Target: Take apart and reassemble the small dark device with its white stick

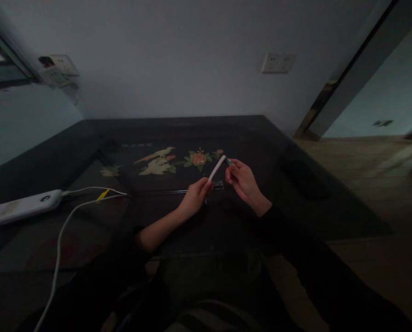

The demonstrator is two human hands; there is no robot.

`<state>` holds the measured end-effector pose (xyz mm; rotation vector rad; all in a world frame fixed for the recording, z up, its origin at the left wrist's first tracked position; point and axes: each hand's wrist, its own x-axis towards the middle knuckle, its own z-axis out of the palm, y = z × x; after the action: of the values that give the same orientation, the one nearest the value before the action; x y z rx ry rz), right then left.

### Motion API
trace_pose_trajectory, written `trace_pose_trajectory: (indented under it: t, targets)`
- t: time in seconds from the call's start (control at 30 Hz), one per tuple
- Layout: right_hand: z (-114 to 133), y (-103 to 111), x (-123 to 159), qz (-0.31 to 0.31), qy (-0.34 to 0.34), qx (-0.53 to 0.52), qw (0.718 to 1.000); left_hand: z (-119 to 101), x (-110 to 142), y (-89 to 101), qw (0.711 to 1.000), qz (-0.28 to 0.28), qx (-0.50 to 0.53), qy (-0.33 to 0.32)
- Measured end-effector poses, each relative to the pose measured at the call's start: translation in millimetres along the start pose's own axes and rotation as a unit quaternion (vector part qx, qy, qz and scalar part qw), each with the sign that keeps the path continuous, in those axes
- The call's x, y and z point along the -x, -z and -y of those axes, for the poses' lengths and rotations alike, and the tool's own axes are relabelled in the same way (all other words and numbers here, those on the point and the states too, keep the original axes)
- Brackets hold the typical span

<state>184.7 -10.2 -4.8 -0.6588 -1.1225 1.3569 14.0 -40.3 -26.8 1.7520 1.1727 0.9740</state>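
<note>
In the head view my left hand [195, 196] is closed around the lower part of a slim white stick [217, 168], which looks like a pen barrel and slants up to the right. My right hand [243, 180] pinches a small thin teal-and-dark piece [228, 162] at the upper end of the stick. Whether the two parts touch or are joined I cannot tell. Just beyond my left fingers a small clear plastic piece [219, 186] lies on the dark glossy table [178, 228].
A white power bank [24, 207] with a white cable [59, 258] and a yellow tag [103, 195] lies at the left. A bird-and-flower picture [197, 159] decorates the tabletop. Behind stands a wall with a socket plate [278, 63]. A dark flat object [306, 179] lies at the right.
</note>
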Motion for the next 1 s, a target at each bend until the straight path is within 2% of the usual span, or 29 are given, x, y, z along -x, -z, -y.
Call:
trace_pose_trajectory:
  t: [0.33, 0.73, 1.0]
  targets:
    - [2, -1, 1, -0.003, 0.003, -0.005, 1.0, -13, 9, -2.0, 0.998, 0.029, -0.035, -0.031]
    - [-1, 0, 0, 0.018, 0.005, -0.017, 1.0, 2, -3, 6.0, 0.999, -0.011, -0.044, -0.014]
    - [1, 0, 0, 0.003, 0.007, -0.012, 1.0, -7, 6, 1.0, 0.998, 0.025, -0.05, -0.025]
